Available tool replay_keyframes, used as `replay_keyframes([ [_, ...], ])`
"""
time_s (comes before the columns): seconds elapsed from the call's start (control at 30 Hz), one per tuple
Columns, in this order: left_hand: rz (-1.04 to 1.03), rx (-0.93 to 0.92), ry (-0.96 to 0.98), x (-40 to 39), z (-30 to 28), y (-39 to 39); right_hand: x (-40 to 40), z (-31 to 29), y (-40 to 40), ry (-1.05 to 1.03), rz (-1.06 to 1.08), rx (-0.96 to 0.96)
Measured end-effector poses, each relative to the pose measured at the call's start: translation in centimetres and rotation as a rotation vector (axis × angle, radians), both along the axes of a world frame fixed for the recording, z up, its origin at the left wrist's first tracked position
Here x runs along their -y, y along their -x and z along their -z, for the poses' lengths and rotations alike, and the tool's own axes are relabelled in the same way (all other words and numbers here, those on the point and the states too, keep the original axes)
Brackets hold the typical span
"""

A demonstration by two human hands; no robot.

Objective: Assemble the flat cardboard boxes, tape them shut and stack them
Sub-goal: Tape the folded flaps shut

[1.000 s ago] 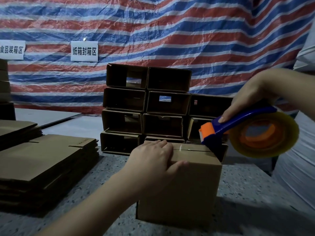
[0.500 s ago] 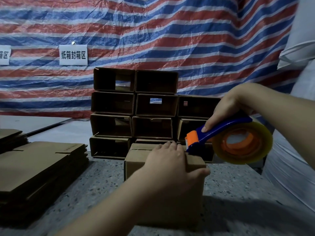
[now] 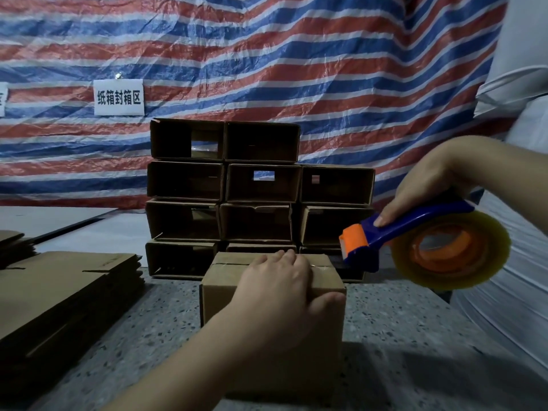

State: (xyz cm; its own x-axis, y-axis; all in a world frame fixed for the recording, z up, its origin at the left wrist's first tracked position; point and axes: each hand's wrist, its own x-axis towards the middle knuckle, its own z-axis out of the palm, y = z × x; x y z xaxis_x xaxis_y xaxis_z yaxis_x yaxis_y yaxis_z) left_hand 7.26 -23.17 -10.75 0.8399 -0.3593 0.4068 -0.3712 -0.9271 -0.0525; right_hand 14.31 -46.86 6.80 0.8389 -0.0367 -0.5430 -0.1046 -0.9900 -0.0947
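Note:
A brown cardboard box [image 3: 225, 280] stands upright on the speckled table [image 3: 400, 321] in front of me. My left hand [image 3: 275, 295] lies on its top, fingers over the taped flap seam and thumb down the front face. My right hand [image 3: 427, 185] grips the blue handle of a tape dispenser [image 3: 415, 241] with an orange head and a yellowish tape roll. The dispenser hangs just right of the box's far right corner, off its surface. Behind stands a stack of assembled boxes [image 3: 255, 197], open sides facing me.
A pile of flat cardboard blanks [image 3: 62, 295] lies at the left of the table, with another pile [image 3: 14, 244] behind it. A striped tarp with a white sign [image 3: 119, 97] forms the back wall. White wrapped material [image 3: 510, 292] stands at the right.
The dispenser has come off the box top and moved right, clear of the box. My left hand has stayed flat on the top of the box.

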Motion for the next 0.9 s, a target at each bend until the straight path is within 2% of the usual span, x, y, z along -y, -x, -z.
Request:
replay_keyframes([
  [0.17,0.045,-0.093,-0.063,-0.1,-0.4,-0.2,-0.7,2.0,-0.4,0.036,-0.027,-0.083],
  [0.27,0.045,-0.144,-0.057,0.5,-1.3,-0.2,-0.6,2.4,-0.2,0.031,-0.012,-0.069],
  [0.43,0.125,-0.090,0.022,2.1,-1.0,0.0,-0.3,2.7,-0.5,0.003,0.015,-0.033],
  [0.5,0.158,-0.037,-0.005,2.0,-0.7,-0.1,0.1,2.7,-0.5,-0.005,0.007,-0.031],
  [0.73,0.175,-0.004,-0.025,1.7,-0.5,-0.5,4.2,2.2,-0.4,-0.216,0.066,-0.007],
  [0.8,0.182,0.001,-0.010,1.6,-0.4,-0.5,4.2,2.3,-0.3,-0.173,0.059,-0.014],
  [0.9,0.192,0.050,-0.013,1.7,-0.3,-0.4,1.5,2.4,0.5,0.076,-0.028,-0.043],
])
